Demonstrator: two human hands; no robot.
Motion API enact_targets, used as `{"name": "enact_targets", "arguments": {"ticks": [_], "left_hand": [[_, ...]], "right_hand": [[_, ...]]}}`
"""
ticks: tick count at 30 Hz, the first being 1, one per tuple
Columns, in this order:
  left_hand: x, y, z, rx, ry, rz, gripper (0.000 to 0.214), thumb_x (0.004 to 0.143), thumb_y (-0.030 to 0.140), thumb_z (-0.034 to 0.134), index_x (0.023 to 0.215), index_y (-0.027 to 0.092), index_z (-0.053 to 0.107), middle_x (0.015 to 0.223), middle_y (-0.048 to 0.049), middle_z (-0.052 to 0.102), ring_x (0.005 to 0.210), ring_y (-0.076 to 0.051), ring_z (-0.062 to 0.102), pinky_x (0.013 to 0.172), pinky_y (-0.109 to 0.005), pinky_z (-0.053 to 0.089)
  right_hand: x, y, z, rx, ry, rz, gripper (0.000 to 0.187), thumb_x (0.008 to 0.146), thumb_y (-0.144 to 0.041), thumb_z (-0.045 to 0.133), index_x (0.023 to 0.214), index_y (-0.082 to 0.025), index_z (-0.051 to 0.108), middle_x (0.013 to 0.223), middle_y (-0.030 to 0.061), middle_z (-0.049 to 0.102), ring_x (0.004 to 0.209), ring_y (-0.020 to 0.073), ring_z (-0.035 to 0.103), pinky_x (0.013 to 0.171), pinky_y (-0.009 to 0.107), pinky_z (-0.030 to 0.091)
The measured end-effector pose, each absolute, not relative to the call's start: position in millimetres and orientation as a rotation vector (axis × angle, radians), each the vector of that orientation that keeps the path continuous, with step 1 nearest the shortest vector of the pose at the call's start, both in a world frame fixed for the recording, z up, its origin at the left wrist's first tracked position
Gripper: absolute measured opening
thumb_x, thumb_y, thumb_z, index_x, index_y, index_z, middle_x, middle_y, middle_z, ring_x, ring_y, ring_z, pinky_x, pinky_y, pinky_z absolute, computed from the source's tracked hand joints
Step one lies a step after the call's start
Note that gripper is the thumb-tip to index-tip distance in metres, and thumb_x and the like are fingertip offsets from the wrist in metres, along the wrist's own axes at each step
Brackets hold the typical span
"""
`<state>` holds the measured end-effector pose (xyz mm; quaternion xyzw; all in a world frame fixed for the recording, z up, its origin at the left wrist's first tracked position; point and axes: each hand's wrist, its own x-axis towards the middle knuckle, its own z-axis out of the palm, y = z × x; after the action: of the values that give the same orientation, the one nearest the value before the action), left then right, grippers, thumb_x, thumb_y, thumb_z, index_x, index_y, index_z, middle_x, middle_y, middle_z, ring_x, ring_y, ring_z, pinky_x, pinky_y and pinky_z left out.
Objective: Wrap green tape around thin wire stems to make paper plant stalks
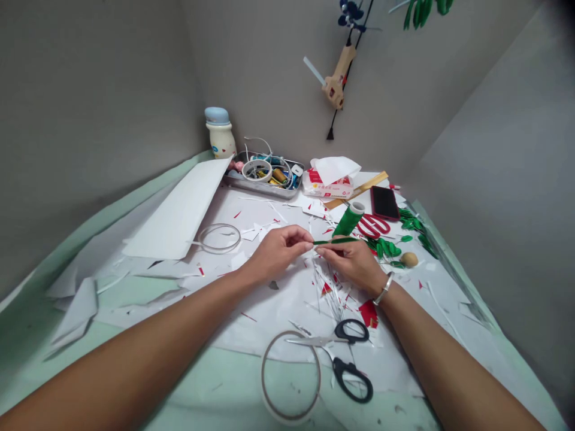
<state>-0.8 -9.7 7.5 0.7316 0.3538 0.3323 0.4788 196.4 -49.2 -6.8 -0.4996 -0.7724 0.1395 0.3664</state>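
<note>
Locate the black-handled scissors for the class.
In the head view, the black-handled scissors lie near the bottom centre, below the right hand, their blades reaching across a thin transparent ring.

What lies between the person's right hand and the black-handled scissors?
In the head view, thin clear strips and small red paper scraps lie on white paper between the right hand and the scissors.

One green-wrapped stem (335, 240), my left hand (276, 254), my right hand (350, 263).
I count one green tape spool (348, 218), one pair of black-handled scissors (344, 359), one phone (385, 203), one metal tray (265, 191), one thin hoop (219, 225), another thin hoop (262, 375).
</note>
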Motion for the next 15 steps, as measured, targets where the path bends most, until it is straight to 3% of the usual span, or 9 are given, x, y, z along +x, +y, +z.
{"name": "enact_targets", "arguments": {"ticks": [6,15], "left_hand": [[-2.3,-5.7,1.7,1.954,1.152,0.920,0.013,0.078,0.025,0.056,0.084,0.017,0.065,0.078,-0.0012,0.065,0.070,-0.014,0.057,0.066,-0.025,0.044],[-3.6,-9.5,-3.4,2.421,1.120,0.746,0.015,0.078,0.015,0.050,0.082,0.019,0.064,0.082,-0.0025,0.062,0.074,-0.016,0.057,0.067,-0.027,0.042]], "right_hand": [[185.8,-55.0,-6.8,-1.237,-2.292,0.123,0.015,0.087,-0.029,0.058,0.089,-0.023,0.073,0.066,0.0009,0.063,0.068,0.0138,0.055,0.070,0.028,0.036],[189.0,-58.0,3.7,-1.218,-2.213,-0.062,0.019,0.088,-0.033,0.057,0.089,-0.024,0.073,0.069,0.0026,0.060,0.069,0.0155,0.051,0.066,0.031,0.033]]}}
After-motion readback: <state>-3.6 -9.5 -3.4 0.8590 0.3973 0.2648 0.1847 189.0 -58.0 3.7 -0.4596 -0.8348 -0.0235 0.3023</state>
